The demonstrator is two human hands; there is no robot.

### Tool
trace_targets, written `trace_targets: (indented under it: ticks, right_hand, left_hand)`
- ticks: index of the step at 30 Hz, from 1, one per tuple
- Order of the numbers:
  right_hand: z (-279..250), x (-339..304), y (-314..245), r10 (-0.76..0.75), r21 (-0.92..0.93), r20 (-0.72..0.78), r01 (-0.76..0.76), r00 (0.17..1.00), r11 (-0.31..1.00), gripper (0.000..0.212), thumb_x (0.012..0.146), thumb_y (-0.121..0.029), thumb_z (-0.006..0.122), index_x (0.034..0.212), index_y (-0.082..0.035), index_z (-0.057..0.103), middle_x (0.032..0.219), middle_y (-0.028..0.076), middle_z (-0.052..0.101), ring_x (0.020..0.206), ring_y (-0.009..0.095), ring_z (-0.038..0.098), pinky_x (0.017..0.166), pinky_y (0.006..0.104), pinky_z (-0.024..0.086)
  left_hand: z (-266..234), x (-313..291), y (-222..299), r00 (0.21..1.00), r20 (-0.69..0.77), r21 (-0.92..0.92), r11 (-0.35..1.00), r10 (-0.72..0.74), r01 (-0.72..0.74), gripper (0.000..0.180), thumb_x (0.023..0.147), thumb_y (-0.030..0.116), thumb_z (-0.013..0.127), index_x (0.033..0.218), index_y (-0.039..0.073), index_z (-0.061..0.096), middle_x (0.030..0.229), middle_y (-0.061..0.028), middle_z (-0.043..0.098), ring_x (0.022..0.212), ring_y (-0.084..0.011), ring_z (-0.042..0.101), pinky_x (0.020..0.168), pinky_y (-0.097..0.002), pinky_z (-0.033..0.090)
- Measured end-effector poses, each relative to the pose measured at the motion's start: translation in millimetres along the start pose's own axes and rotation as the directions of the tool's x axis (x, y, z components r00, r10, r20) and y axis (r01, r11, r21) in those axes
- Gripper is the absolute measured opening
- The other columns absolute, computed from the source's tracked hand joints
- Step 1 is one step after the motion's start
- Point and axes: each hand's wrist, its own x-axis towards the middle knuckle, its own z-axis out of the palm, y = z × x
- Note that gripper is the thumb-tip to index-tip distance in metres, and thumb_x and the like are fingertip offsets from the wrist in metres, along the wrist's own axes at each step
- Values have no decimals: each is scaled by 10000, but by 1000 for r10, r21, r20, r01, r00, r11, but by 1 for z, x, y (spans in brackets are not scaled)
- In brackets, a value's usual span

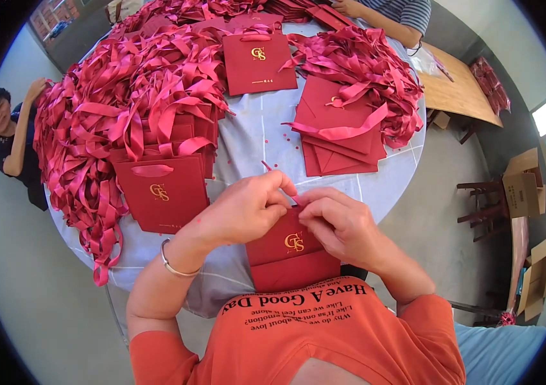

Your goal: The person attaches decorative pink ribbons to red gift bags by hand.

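A red paper gift bag (pixel 279 247) with a gold emblem lies at the table's near edge, against my orange shirt. Over its top edge my two hands work close together with bent, pinching fingers. My left hand (pixel 250 206) is closed on a thin red ribbon, whose end (pixel 266 165) pokes out above the fingers. My right hand (pixel 342 223) pinches at the bag's top edge, where a short bit of pink ribbon shows between the hands. The fingers partly cover the ribbon and the edge.
Finished-looking bags with ribbon handles (pixel 160 196) stand to the left, under a big heap of ribbons (pixel 138 83). Flat red bags (pixel 340 138) are stacked on the right. One bag (pixel 260 64) lies farther back. Two people sit around the table; cardboard boxes (pixel 522 186) stand far right.
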Motion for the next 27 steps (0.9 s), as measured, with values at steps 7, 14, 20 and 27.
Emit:
trace_targets:
  ticks: [7,14,20,27]
  right_hand:
    - [5,-4,14,119,-3,-92,-120,989,993,129,784,80,705,874,7,650,917,114,686,761,190,660,629,280,522]
    - [1,-5,16,112,-48,-98,-117,989,992,122,791,55,714,878,0,649,873,109,676,732,196,655,607,285,512]
    - [3,1,13,21,-117,-101,-33,995,993,113,805,24,680,895,-3,618,832,140,639,734,290,661,632,368,531]
    - [3,-3,6,123,-90,-94,-132,988,987,130,793,13,692,895,-6,615,814,135,631,657,297,640,582,374,522]
  left_hand:
    - [-9,-2,-2,993,14,174,978,114,-115,201,842,-11,627,1040,-13,595,862,-139,725,800,-229,699,706,-346,514]
    - [-17,-6,8,984,61,388,904,169,-179,199,816,-10,651,1014,3,630,869,-126,733,826,-211,711,712,-323,532]
    - [-28,-5,11,989,146,132,991,8,-28,341,818,-22,642,1156,5,601,873,-108,748,793,-122,690,703,-266,532]
    - [-26,-4,9,984,175,163,985,24,-53,315,827,-43,629,1139,-5,616,899,-100,747,825,-128,693,733,-271,536]
